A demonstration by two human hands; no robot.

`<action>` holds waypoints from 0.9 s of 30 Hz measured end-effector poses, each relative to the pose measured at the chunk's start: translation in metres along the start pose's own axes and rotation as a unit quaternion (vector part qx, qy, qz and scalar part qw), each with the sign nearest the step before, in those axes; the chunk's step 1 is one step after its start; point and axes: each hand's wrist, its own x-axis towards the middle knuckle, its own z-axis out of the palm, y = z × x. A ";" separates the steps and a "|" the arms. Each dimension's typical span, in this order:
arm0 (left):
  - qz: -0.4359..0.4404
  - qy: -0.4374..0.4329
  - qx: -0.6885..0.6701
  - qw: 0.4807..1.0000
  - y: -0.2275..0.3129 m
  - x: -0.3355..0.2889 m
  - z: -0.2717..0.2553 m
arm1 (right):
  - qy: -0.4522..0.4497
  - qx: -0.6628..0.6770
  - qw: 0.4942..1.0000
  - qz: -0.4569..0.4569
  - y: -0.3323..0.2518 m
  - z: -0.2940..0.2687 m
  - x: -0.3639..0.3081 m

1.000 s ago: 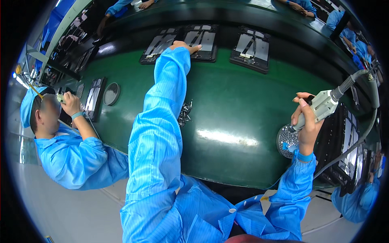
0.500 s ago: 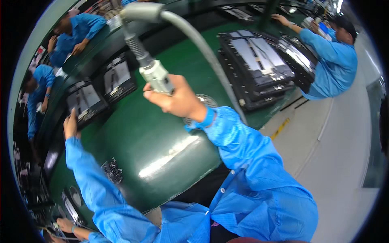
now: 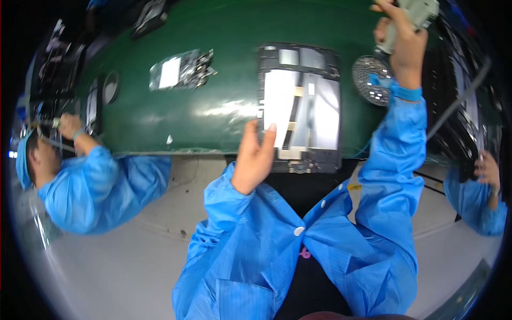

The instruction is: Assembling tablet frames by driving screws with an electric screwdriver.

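Note:
My left hand (image 3: pixel 255 157) grips the near left side of an opened tablet (image 3: pixel 301 114), thumb on top. The black-framed tablet shows silver battery panels and lies partly on the green bench, its near end overhanging the front edge. My right hand (image 3: pixel 408 45) is closed round a light grey electric screwdriver (image 3: pixel 418 13) at the upper right, partly cut off by the frame; its tip is not clear. Below that hand sits a round shiny dish (image 3: pixel 368 88) speckled with small bits. A blue band circles my right wrist, with a blue piece beside it over the dish.
A clear bag (image 3: pixel 173 73) with small black parts lies left of the tablet. Further left are a round dish (image 3: pixel 110 87) and another device (image 3: pixel 92 106), near a co-worker (image 3: pixel 80 181). A grey cable (image 3: pixel 461 98) and dark stacked devices stand right, near another person's hand (image 3: pixel 486 172).
My view has swung left and down. My left hand has brought a tablet from the far left to the bench's front edge. My right hand keeps hold of the screwdriver.

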 end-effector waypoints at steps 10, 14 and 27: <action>0.237 0.134 0.415 0.868 0.020 0.106 -0.098 | 0.006 0.028 0.999 -0.026 -0.007 0.009 -0.022; 0.206 0.039 0.496 0.842 0.005 0.181 -0.121 | -0.040 -0.013 0.999 0.004 -0.001 0.002 -0.020; 0.259 0.041 0.472 0.842 -0.028 0.206 -0.128 | -0.087 0.020 0.996 -0.020 0.006 0.002 -0.014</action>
